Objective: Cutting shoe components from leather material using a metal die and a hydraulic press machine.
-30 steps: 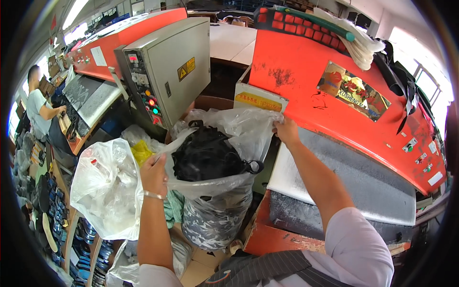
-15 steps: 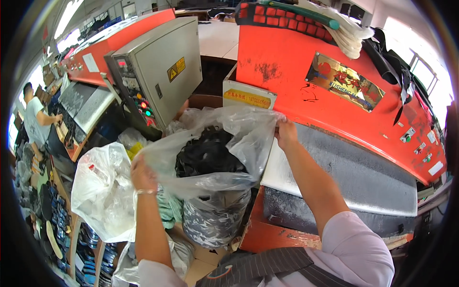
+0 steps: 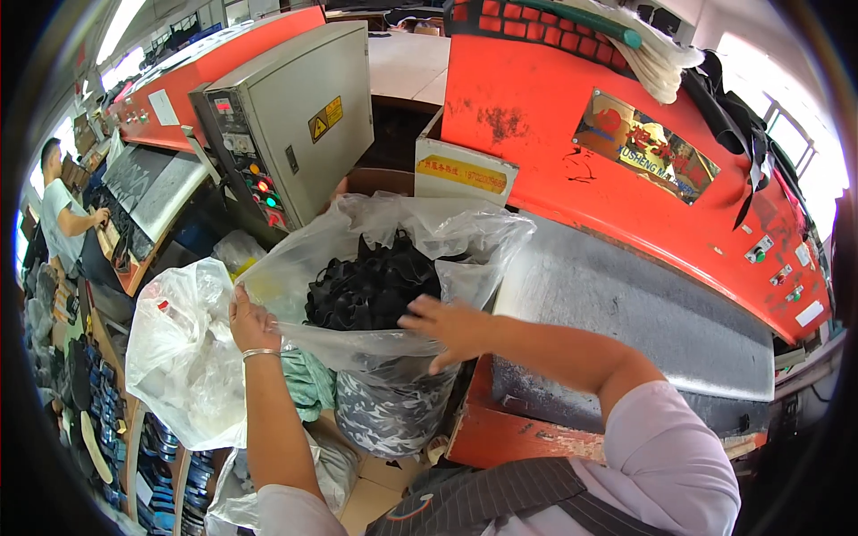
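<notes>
A large clear plastic bag (image 3: 487, 234) stands with its mouth wide apart, its lower part down in a grey camouflage-patterned round container (image 3: 393, 415). Black, soft-looking cut pieces (image 3: 371, 286) are heaped inside it; their exact kind I cannot make out. My left hand (image 3: 253, 323), with a bracelet at the wrist, pinches the bag's left rim. Over the near right rim is my right hand (image 3: 451, 326), slightly blurred, fingers apart and holding nothing. Whether it touches the bag I cannot tell.
Left of me bulges a white plastic sack (image 3: 188, 357), beside a green cloth (image 3: 307, 384). A red machine (image 3: 536, 107) with a grey bed (image 3: 626, 304) stands to the right. Behind the bag is a grey control cabinet (image 3: 308, 116). Another person (image 3: 67, 214) works at far left.
My right hand has let go of the bag's far right rim and come in toward the near rim. My left hand has shifted slightly left. The bag's mouth has dropped, showing more black pieces.
</notes>
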The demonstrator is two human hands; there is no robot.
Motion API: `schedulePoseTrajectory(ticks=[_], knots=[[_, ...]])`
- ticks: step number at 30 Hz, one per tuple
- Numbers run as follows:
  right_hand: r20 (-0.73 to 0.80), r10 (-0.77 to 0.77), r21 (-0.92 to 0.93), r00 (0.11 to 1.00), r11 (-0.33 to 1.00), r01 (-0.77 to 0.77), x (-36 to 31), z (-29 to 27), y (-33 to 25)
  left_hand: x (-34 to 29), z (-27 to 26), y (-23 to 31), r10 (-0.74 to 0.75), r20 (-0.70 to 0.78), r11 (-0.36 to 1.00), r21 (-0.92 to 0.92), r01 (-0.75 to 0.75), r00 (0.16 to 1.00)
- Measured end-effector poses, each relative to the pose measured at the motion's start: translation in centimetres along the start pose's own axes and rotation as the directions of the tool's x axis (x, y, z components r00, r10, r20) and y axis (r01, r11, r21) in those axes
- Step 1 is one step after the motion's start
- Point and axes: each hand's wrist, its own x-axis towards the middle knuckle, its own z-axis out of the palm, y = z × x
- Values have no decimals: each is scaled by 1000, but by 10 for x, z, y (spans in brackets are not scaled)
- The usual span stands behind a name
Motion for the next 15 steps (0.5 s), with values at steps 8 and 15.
schedulePoseTrajectory(ticks=[8,15], knots=[[363,495,-438,790,838,-324,0,-60,72,18,-11,-4,-4,7,996,94,3,1000],[86,408,-609,909,744,-277,-55,-126,101,26,3,-1,37,-110,987,160,-19,993]])
